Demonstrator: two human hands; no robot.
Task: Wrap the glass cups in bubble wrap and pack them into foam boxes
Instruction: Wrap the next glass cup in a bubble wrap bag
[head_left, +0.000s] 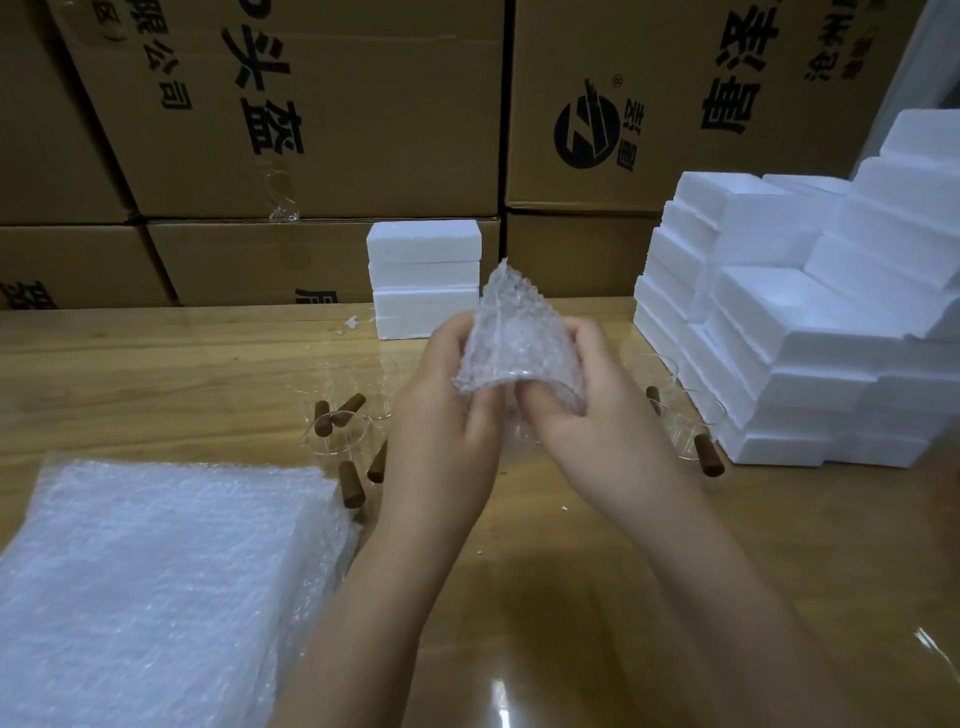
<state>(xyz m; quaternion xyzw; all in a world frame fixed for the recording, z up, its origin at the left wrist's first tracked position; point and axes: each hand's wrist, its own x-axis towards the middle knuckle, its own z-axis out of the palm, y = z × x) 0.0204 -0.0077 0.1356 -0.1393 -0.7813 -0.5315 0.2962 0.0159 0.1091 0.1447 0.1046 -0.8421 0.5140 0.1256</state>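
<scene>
My left hand (447, 405) and right hand (582, 410) both clutch a bundle of bubble wrap (514, 338) above the glossy wooden table (571, 597), fingers curled round it. The cup inside hardly shows. Bare glass cups (337, 426) with brown handles lie left of my grip, more to its right. Wrap sheets (156, 582) sit nearer me, leftward. Foam boxes (805, 332) pile up rightward, before stacked printed cartons (311, 130).

Brown cardboard cartons (311, 104) stand stacked right across the back, black characters printed on them and a round black logo (587, 132) on the right-hand one. A loose strip of clear tape (283, 200) curls off one carton's front. Below, a glossy wooden table (571, 597) carries a few white crumbs (480, 552).
</scene>
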